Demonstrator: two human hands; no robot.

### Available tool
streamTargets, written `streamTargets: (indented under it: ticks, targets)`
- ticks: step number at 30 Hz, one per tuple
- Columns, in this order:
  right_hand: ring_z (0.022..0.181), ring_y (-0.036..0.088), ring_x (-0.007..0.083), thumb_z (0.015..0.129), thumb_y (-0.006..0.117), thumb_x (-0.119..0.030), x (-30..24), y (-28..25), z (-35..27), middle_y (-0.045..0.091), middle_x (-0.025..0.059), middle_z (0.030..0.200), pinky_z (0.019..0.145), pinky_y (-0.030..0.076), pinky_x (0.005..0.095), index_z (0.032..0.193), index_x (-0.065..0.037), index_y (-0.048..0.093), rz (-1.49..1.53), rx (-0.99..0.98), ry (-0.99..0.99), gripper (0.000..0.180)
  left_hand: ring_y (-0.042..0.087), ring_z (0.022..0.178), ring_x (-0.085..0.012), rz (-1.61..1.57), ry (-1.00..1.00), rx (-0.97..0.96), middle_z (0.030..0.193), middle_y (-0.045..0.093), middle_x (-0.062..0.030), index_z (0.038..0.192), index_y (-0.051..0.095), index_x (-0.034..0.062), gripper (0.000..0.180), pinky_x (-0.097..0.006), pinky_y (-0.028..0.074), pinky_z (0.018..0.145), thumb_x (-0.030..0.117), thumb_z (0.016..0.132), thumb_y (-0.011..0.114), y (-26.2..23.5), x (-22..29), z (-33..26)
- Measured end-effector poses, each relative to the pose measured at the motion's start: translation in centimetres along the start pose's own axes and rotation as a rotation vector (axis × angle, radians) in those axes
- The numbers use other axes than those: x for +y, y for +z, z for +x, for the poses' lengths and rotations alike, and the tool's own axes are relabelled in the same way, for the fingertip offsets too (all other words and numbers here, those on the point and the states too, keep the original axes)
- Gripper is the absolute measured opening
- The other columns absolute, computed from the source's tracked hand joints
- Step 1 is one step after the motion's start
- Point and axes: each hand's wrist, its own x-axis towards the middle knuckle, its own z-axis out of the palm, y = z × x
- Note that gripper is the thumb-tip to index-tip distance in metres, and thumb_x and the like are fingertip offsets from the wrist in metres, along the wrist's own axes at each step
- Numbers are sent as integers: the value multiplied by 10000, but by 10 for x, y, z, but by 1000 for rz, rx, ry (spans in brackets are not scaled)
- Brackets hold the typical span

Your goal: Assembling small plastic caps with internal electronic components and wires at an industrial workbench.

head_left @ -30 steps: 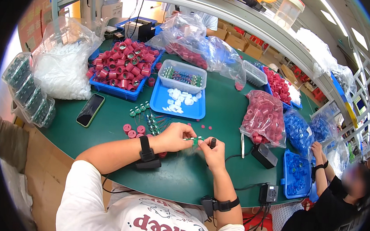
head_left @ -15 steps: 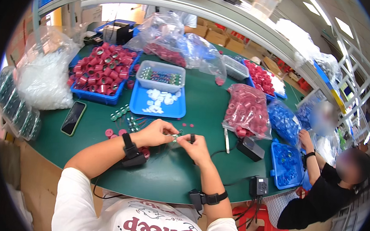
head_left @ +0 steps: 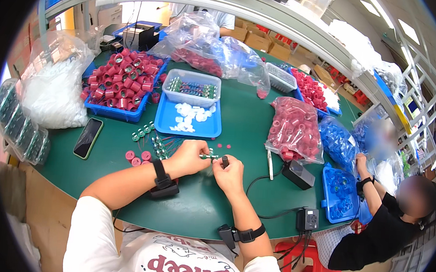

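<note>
My left hand (head_left: pixel 190 157) and my right hand (head_left: pixel 229 173) meet over the green table (head_left: pixel 244 122), both pinching a small green part with thin wires (head_left: pixel 208 156). My right hand also holds a small dark piece (head_left: pixel 225 161) at its fingertips. Just left of my hands lie several small wired green parts (head_left: pixel 159 144) and three red caps (head_left: pixel 138 157). A blue tray (head_left: pixel 164 120) with white pieces lies beyond my hands.
A blue bin of red caps (head_left: pixel 121 85), a clear box of green parts (head_left: pixel 191 87), bags of red (head_left: pixel 293 128) and blue (head_left: pixel 338 144) caps, a black phone (head_left: pixel 88 137), a small black box (head_left: pixel 298 174). Another person (head_left: pixel 389 218) works at the right.
My head view has shifted slightly; my hands stay together on the small part, with the right hand's dark piece raised nearer the part's end.
</note>
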Motion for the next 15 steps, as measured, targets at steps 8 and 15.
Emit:
streamTargets:
  ticks: [8,15]
  targets:
    - [637,546,93,756,693,-128,15,-15,8,641,50,769,582,449,278,897,-1,609,354,-225,119,208,596,874,-134,-493,-162,-234,941,627,-77,996,605,-45,242,-265,484,782,-37,755,596,1,-24,9]
    - [592,509,63,777,656,-99,10,-3,6,590,13,652,542,398,241,707,-17,589,586,-233,161,126,619,818,-125,-600,-206,-214,929,629,-84,984,578,-65,240,-238,503,709,-56,746,611,-10,-12,4]
